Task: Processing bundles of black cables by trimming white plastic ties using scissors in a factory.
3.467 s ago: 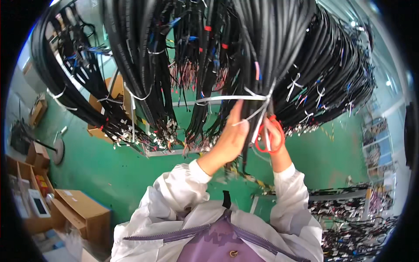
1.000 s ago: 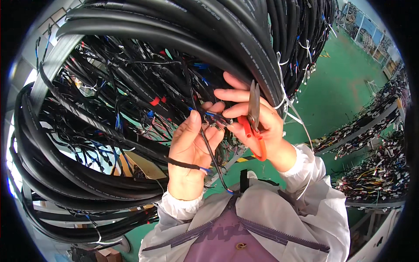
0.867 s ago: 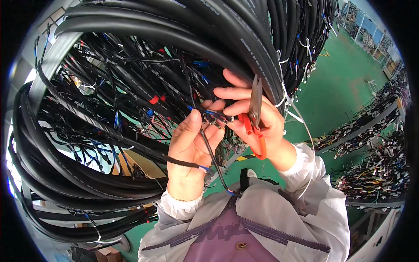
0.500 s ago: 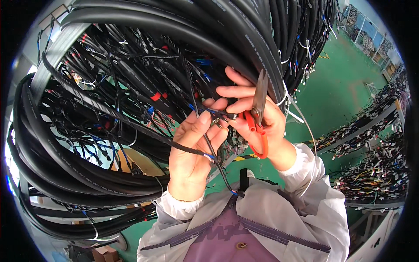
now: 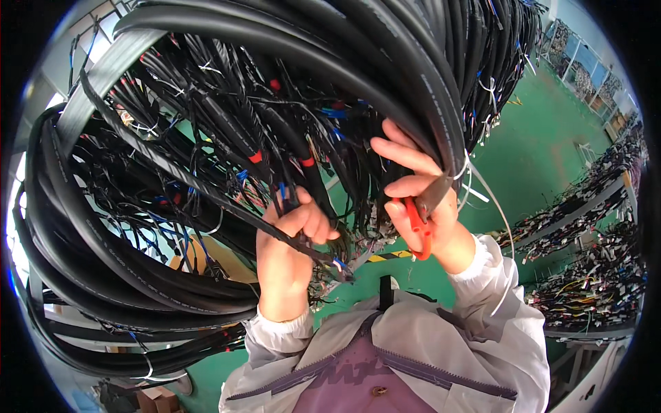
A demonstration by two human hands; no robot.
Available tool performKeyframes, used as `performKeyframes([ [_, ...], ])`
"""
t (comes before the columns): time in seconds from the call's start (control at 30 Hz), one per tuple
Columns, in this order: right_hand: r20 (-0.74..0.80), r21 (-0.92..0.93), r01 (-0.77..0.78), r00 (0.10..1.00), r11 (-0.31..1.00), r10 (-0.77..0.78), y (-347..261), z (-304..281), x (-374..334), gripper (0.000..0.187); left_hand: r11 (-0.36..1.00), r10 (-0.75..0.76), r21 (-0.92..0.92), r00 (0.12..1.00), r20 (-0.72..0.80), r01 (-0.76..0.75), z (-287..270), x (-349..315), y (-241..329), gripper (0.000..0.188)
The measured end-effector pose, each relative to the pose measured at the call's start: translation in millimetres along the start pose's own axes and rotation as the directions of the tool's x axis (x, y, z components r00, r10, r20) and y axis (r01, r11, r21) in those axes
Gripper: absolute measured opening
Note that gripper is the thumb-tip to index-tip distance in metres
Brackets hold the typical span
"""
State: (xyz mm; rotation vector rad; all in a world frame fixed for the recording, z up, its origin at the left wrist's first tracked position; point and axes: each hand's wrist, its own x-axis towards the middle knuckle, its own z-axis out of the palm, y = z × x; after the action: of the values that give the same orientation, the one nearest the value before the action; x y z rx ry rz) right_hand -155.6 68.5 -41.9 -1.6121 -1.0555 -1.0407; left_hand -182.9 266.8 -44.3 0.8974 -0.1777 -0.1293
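Observation:
My left hand point(image 5: 284, 258) is closed around a thin black wrapped cable point(image 5: 234, 212) that runs down from the upper left and ends in a blue-tipped branch just past my fingers. Scissors with red handles point(image 5: 418, 230) rest in my right hand point(image 5: 449, 217), hooked at the thumb and palm. Their blades point up and to the right, toward a white cable tie point(image 5: 465, 164). The upper fingers of this hand are stretched out beside a thick black cable bundle point(image 5: 413, 117). Between the two hands there is a gap.
Looped black cables point(image 5: 89, 255) hang at the left, below a metal bar point(image 5: 103, 86). Red-banded harness branches point(image 5: 256, 157) dangle in the middle. Racks with many wire ends point(image 5: 585, 289) line the right, above a green floor point(image 5: 509, 165).
My hands have moved apart. The left has drawn back and closed round the cable; the right has shifted right, its scissors tilting rightward. The small connector ends between my fingertips no longer show.

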Motion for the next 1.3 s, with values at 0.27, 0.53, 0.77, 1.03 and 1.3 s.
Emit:
performKeyframes([
  [0.27, 0.208, -0.310, 0.338, 0.936, 0.888, -0.284, 17.1, -16.3, -4.8, 0.018, -0.360, 0.782, 0.915, 0.477, 0.401, -0.180, -11.2, 4.7, -13.5, 0.056],
  [0.53, 0.405, -0.437, 0.483, 0.859, 0.759, -0.314, 23.2, -50.6, 5.8, 0.020, -0.116, 0.420, 0.973, 0.877, 0.232, -0.201, 29.4, 22.8, -17.7, 0.056],
  [0.77, 0.451, -0.461, 0.537, 0.827, 0.707, -0.335, 29.8, -62.9, 19.3, 0.017, 0.758, 0.188, 0.629, 0.981, 0.039, -0.170, 34.2, 45.5, -2.4, 0.049],
  [1.03, 0.381, -0.362, 0.556, 0.821, 0.748, -0.426, 42.3, -60.4, 16.7, 0.014, 0.626, 0.144, 0.755, 0.980, 0.137, -0.197, 47.2, 61.6, 15.1, 0.030],
  [1.3, 0.392, -0.362, 0.554, 0.820, 0.750, -0.417, 43.6, -61.1, 13.1, 0.017, 0.813, 0.193, 0.560, 0.981, 0.004, -0.163, 62.1, 69.2, 7.7, 0.034],
])
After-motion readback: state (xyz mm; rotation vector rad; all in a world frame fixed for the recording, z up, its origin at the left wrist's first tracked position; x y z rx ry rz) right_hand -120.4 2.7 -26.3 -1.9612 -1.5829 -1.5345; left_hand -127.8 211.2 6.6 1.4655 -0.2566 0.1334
